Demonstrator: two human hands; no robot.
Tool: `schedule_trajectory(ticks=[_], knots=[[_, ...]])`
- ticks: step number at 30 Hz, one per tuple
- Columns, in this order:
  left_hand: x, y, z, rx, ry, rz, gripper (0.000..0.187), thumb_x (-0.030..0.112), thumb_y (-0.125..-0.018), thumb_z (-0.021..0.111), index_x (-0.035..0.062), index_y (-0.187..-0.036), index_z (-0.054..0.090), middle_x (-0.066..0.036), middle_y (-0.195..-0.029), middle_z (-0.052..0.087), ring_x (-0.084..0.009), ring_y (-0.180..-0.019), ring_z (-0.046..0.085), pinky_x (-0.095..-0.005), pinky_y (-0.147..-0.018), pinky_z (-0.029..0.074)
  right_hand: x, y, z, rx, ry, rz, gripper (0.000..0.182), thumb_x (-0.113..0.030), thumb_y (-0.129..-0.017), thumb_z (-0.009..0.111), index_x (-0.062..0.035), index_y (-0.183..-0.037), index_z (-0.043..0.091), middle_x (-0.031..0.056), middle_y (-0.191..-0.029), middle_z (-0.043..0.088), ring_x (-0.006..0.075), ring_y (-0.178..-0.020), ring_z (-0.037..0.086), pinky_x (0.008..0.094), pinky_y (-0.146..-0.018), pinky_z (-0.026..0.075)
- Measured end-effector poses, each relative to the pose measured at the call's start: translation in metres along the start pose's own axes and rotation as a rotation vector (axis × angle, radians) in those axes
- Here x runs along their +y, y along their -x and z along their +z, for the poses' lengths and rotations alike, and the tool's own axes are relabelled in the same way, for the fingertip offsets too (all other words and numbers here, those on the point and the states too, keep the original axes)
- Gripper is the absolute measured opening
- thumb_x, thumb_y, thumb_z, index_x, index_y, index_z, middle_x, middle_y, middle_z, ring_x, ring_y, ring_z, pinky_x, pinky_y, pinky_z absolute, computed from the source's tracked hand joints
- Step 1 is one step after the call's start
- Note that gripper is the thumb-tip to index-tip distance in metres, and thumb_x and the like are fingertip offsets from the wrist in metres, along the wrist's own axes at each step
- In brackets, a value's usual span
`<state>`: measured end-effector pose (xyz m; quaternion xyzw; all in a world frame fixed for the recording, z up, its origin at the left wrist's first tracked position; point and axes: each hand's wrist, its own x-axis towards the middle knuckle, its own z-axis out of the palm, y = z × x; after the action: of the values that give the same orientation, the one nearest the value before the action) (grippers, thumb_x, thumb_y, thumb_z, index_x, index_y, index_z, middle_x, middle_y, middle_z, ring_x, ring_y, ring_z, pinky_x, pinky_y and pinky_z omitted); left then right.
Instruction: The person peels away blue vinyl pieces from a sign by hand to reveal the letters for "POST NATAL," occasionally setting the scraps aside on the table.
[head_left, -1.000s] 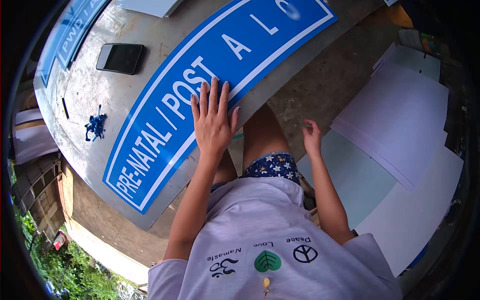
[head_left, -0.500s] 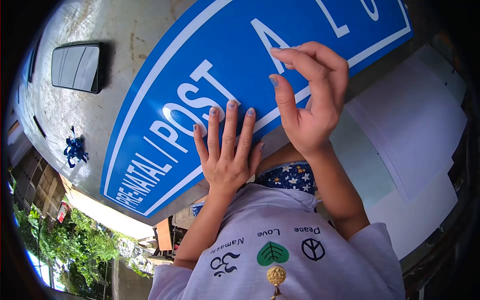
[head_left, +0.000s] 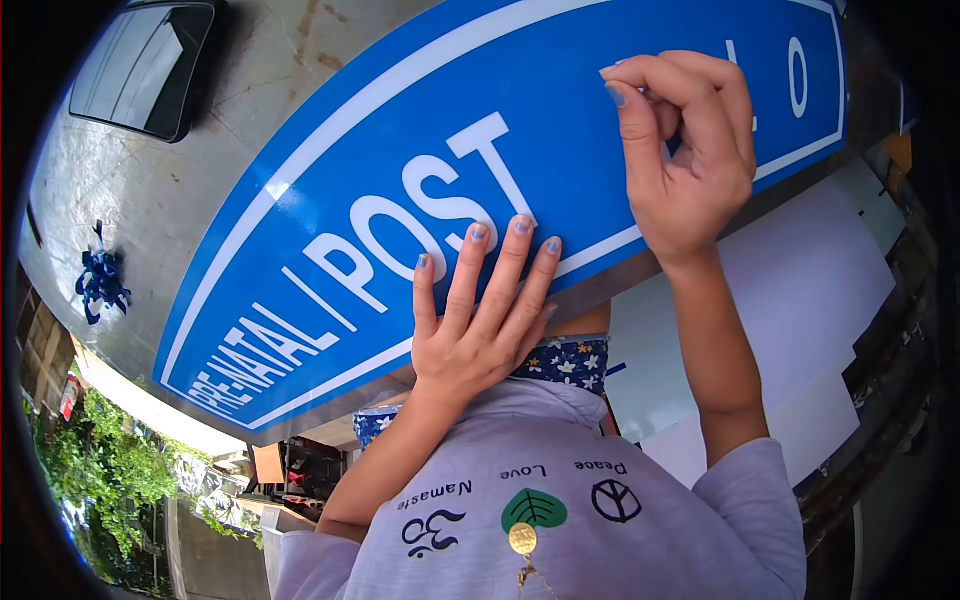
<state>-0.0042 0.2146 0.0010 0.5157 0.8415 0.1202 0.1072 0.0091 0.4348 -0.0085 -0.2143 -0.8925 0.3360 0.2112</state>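
Observation:
A large blue sign (head_left: pixel 400 110) with white letters reading "PRE-NATAL / POST" and a white border lies across the metal surface. My left hand (head_left: pixel 490 310) rests palm down on its near edge, fingers spread, just below the letters S and T. Above the sign's right part, my right hand (head_left: pixel 695 160) is closed in a pinch, thumb and index fingertips together. Whatever may be between those fingertips is too small or hidden to make out. A white letter O (head_left: pixel 798 78) shows beyond my right hand, which partly hides another letter.
A black-framed mirror-like panel (head_left: pixel 140 70) lies at the upper left of the metal surface (head_left: pixel 230 130). A blue ribbon bow (head_left: pixel 101 280) sits at its left. White sheets (head_left: pixel 800 280) are at the right. Greenery (head_left: pixel 115 460) shows at the lower left.
My right hand has moved right and its fingertips have come together. The white A near it no longer shows. The view has shifted; my left hand stays on the sign.

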Motion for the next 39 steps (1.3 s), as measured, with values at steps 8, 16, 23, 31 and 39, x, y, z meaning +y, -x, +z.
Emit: schedule_trajectory(ticks=[8, 16, 23, 31, 39], knots=[[0.0009, -0.0012, -0.0013, -0.011, 0.022, -0.009, 0.052, 0.049, -0.085, 0.058, 0.0294, -0.133, 0.057, -0.002, -0.143, 0.048, -0.0280, -0.133, 0.043, -0.0526, -0.114, 0.019, 0.0048, -0.0001, 0.0095, 0.117, 0.147, -0.255, 0.017, 0.001, -0.070, 0.079, -0.0042, -0.085, 0.072, 0.0036, -0.074, 0.060, 0.0121, -0.055, 0.055, 0.0223, -0.045, 0.044], [0.0004, -0.0005, -0.0006, -0.016, 0.028, 0.000, 0.053, 0.048, -0.085, 0.059, 0.0294, -0.134, 0.056, -0.002, -0.144, 0.048, -0.0272, -0.134, 0.041, -0.0527, -0.113, 0.019, 0.0005, 0.0008, 0.0088, 0.099, 0.200, -0.292, 0.019, 0.003, -0.067, 0.079, -0.0037, -0.084, 0.073, 0.0035, -0.074, 0.059, 0.0128, -0.056, 0.055, 0.0232, -0.046, 0.045], [0.0011, -0.0019, -0.0024, -0.013, 0.025, 0.000, 0.053, 0.044, -0.084, 0.060, 0.0275, -0.134, 0.056, -0.003, -0.143, 0.048, -0.0270, -0.133, 0.042, -0.0527, -0.113, 0.020, -0.0030, 0.0020, 0.0069, 0.077, 0.228, -0.269, 0.023, 0.004, -0.066, 0.078, -0.0021, -0.087, 0.072, 0.0045, -0.073, 0.057, 0.0164, -0.059, 0.056, 0.0253, -0.048, 0.047], [0.0018, -0.0024, -0.0037, -0.026, 0.022, -0.028, 0.049, 0.043, -0.089, 0.053, 0.0284, -0.135, 0.054, 0.001, -0.143, 0.048, -0.0219, -0.133, 0.043, -0.0503, -0.112, 0.023, -0.0016, 0.0008, 0.0101, 0.105, 0.212, -0.261, 0.022, 0.003, -0.067, 0.077, -0.0013, -0.088, 0.071, 0.0053, -0.074, 0.057, 0.0179, -0.059, 0.057, 0.0261, -0.049, 0.047], [0.0020, -0.0028, -0.0042, -0.032, 0.017, -0.032, 0.049, 0.043, -0.088, 0.054, 0.0288, -0.135, 0.054, 0.000, -0.144, 0.048, -0.0222, -0.133, 0.043, -0.0505, -0.112, 0.024, -0.0042, -0.0013, 0.0073, 0.036, 0.267, -0.232, 0.021, 0.006, -0.072, 0.074, -0.0011, -0.092, 0.072, 0.0038, -0.068, 0.059, 0.0137, -0.054, 0.054, 0.0250, -0.046, 0.044]])
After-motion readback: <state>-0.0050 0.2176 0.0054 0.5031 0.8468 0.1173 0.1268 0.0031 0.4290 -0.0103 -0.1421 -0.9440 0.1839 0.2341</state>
